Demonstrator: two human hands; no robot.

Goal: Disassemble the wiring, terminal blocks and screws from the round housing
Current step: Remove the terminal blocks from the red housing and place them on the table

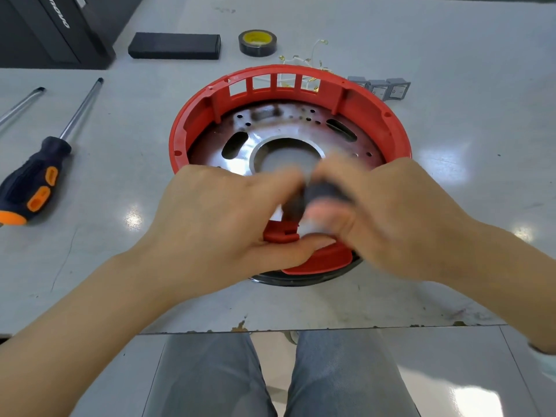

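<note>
Head view: left hand (pixel 216 224) low at the near rim of the round red plastic housing (pixel 192 121), thumb pressed along a red tab there, fingers curled toward a dark blurred object (pixel 296 203) between the two hands. Probably bracing the housing against twisting force. Right hand (pixel 388 212) wrapped round the same dark object from the other side, fingers curled over it; motion blur too heavy to tell whether a tool handle or a part. Whether the left fingers actually gripped it, or only touched it, not clear.

Housing flat on the grey tabletop (pixel 451 145), open side up, shiny perforated metal plate (pixel 270 127) with a central hole exposed inside. No wires or blocks visible inside the far half; near half hidden by the hands.

Beyond the far rim: loose bundle of thin white wiring with brass terminals (pixel 304 60), and three grey rocker switches (pixel 380 88) side by side, seemingly set aside as removed parts. Further back, roll of black tape with yellow core (pixel 257 43) and long black rectangular box (pixel 174 45). Well to the left, black-and-orange-handled screwdriver (pixel 39 176), plus a second metal shaft (pixel 21 105) beside it, within reach for remaining screws.
</note>
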